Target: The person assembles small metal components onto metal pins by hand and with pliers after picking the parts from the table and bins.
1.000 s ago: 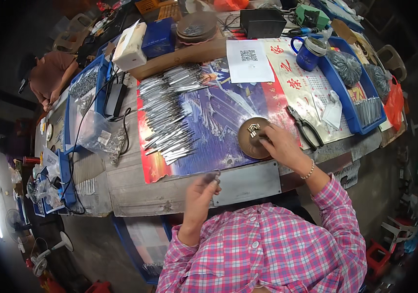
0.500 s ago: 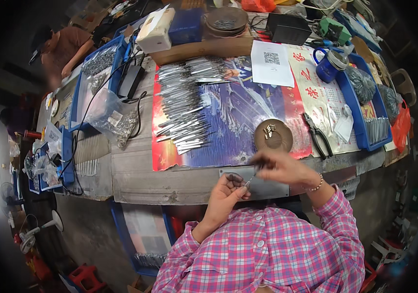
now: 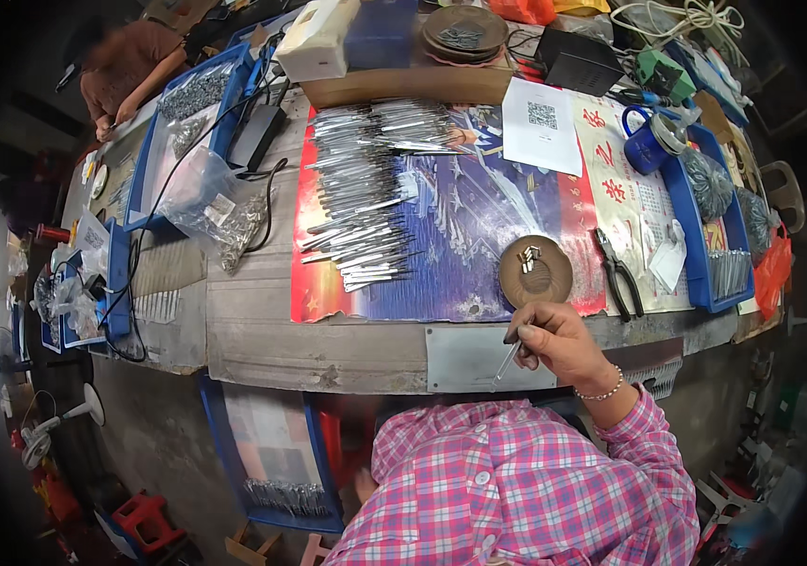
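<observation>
My right hand [image 3: 559,341] is above the table's front edge, fingers pinched on a thin silvery rod [image 3: 505,369] that slants down to the left. Under that rod lies a flat grey metal plate [image 3: 455,357]. Just beyond the hand stands a round brown dish [image 3: 556,286] with several small metal pins [image 3: 528,257] in it. My left hand [image 3: 364,484] is low, below the table edge, mostly hidden by the checked shirt, and its fingers do not show. Closest to it is a blue tray [image 3: 332,514] holding a row of thin metal rods [image 3: 285,497].
A large pile of metal rods [image 3: 356,189] lies on the printed sheet [image 3: 460,283]. Black-handled pliers [image 3: 621,280] lie right of the dish. Blue bins [image 3: 719,302], a blue mug [image 3: 647,149] and a plastic bag of small parts [image 3: 224,217] stand around. Another person [image 3: 134,71] works at far left.
My hands have come apart. The left has dropped from the metal plate to below the table edge; the right keeps the rod near the dish. The view has shifted slightly.
</observation>
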`<control>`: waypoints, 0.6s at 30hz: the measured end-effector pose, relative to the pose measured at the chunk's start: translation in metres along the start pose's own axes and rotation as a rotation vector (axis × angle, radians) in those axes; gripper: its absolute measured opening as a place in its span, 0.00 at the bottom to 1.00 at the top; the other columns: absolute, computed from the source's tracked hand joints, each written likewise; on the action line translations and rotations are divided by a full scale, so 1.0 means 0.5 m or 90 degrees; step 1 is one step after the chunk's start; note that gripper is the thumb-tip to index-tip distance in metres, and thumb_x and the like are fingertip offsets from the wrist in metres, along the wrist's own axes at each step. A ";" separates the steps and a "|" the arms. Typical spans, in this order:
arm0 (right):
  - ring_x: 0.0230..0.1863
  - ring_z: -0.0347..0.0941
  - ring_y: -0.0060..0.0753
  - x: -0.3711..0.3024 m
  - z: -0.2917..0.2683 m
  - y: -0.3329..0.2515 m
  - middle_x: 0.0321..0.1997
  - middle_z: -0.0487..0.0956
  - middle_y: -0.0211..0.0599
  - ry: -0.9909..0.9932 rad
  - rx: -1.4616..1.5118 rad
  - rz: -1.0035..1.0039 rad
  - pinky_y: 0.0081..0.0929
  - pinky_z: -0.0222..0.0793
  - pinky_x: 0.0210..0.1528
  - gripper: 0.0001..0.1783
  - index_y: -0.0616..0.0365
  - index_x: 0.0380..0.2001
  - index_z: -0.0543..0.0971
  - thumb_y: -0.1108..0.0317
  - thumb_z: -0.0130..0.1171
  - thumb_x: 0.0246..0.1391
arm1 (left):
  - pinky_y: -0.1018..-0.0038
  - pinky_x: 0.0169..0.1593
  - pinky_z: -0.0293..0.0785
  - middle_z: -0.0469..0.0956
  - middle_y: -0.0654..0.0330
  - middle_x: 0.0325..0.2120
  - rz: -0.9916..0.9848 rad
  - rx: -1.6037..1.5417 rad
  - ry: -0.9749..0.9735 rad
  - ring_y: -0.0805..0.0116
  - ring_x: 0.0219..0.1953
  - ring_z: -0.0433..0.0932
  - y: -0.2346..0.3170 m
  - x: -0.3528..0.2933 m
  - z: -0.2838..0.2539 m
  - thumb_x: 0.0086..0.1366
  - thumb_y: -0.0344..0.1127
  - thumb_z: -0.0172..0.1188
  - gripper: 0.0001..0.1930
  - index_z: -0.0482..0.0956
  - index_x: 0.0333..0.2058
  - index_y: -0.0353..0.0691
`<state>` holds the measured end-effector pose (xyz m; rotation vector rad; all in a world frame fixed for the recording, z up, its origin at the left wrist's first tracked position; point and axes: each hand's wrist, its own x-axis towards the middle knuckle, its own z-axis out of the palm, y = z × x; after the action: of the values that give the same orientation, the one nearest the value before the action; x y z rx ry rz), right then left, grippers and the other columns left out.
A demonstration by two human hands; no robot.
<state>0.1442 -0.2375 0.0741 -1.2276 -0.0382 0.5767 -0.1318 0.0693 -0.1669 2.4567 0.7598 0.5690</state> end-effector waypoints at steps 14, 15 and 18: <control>0.22 0.65 0.17 0.015 0.027 0.020 0.26 0.71 0.31 -0.042 -0.004 0.023 0.15 0.62 0.24 0.12 0.65 0.31 0.73 0.64 0.53 0.56 | 0.67 0.29 0.68 0.74 0.54 0.21 0.022 0.021 -0.259 0.60 0.26 0.74 -0.104 -0.014 0.011 0.61 0.37 0.49 0.11 0.72 0.30 0.34; 0.22 0.65 0.17 0.014 0.029 0.020 0.26 0.71 0.31 -0.037 -0.003 0.026 0.15 0.62 0.24 0.12 0.65 0.31 0.73 0.65 0.53 0.56 | 0.66 0.29 0.68 0.75 0.53 0.21 0.027 0.025 -0.279 0.59 0.26 0.74 -0.108 -0.005 0.006 0.61 0.37 0.49 0.11 0.73 0.30 0.34; 0.22 0.65 0.14 0.014 0.027 0.027 0.22 0.70 0.25 -0.040 0.012 0.033 0.14 0.62 0.26 0.11 0.63 0.32 0.73 0.64 0.51 0.57 | 0.65 0.29 0.69 0.75 0.52 0.21 0.047 0.034 -0.342 0.57 0.26 0.75 -0.106 0.027 -0.001 0.61 0.37 0.49 0.11 0.73 0.30 0.34</control>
<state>0.1405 -0.2198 0.0646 -1.1951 -0.0537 0.6590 -0.1428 0.1157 -0.1935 2.5195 0.4675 -0.0967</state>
